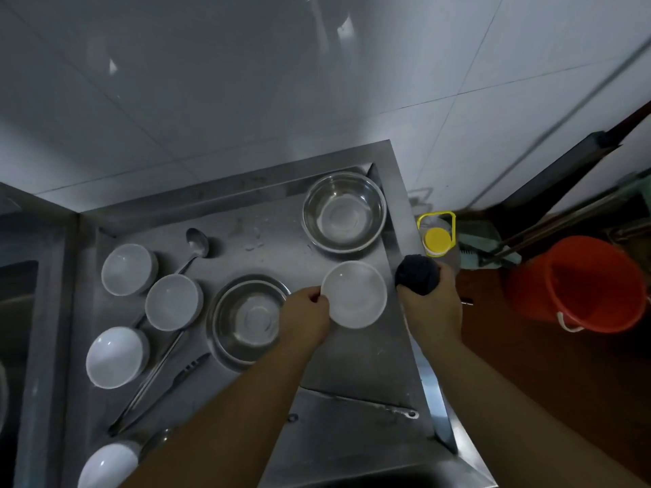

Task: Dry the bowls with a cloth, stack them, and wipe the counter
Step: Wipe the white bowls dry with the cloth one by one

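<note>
My left hand [305, 320] grips the left rim of a white bowl [355, 294] above the right part of the steel counter [352, 357]. My right hand [431, 304] is just right of that bowl, closed on a bunched dark cloth [417, 274] over the counter's right edge. Several more white bowls sit upright on the left: one at the back [127, 269], one beside it [172, 301], one nearer [114, 357] and one at the front edge [107, 464]. A steel bowl [344, 211] stands at the back right, another steel bowl [248, 320] in the middle.
A ladle [197, 241] and tongs [155, 392] lie between the white bowls and the middle steel bowl. A knife [370, 405] lies near the front. Right of the counter stand a yellow-capped bottle [436, 237] and an orange bucket [577, 283]. A tiled wall [246, 82] lies behind.
</note>
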A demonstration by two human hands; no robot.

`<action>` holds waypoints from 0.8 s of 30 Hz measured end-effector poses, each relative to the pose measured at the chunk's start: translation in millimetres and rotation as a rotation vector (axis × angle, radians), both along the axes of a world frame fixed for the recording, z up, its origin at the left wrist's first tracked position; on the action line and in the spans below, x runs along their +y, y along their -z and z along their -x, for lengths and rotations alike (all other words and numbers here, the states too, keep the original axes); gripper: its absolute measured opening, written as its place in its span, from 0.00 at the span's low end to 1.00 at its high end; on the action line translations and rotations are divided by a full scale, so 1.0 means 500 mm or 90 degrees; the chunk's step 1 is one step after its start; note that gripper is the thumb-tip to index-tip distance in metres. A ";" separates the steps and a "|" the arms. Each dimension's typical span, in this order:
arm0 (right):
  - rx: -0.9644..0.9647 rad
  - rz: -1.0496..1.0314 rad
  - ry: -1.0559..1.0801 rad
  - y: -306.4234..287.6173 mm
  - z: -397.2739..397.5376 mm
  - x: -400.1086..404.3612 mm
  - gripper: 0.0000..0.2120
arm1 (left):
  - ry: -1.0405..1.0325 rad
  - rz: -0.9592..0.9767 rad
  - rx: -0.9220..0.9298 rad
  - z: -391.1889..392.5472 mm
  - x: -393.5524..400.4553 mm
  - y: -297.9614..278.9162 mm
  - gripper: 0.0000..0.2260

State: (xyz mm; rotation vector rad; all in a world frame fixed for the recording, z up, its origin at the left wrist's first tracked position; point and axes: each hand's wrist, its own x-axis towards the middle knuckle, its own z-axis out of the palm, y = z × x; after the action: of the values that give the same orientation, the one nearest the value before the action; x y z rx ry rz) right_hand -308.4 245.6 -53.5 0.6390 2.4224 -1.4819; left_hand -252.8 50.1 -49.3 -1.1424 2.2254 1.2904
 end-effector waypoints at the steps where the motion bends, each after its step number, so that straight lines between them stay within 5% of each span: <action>1: 0.001 0.001 0.003 -0.001 -0.004 0.008 0.20 | 0.010 0.006 -0.004 0.000 0.000 -0.002 0.13; 17: 0.006 0.096 -0.165 -0.101 -0.157 -0.095 0.29 | 0.166 0.138 -0.022 -0.170 -0.118 -0.105 0.15; 24: -0.017 0.104 -0.342 -0.128 -0.293 -0.225 0.13 | 0.152 0.165 -0.038 -0.407 -0.267 -0.125 0.17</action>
State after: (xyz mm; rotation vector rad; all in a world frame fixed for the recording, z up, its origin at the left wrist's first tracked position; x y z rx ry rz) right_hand -162.0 133.1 10.4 -0.0333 2.1791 -1.3960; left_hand -49.5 -83.5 13.1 -0.9470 2.4484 0.8828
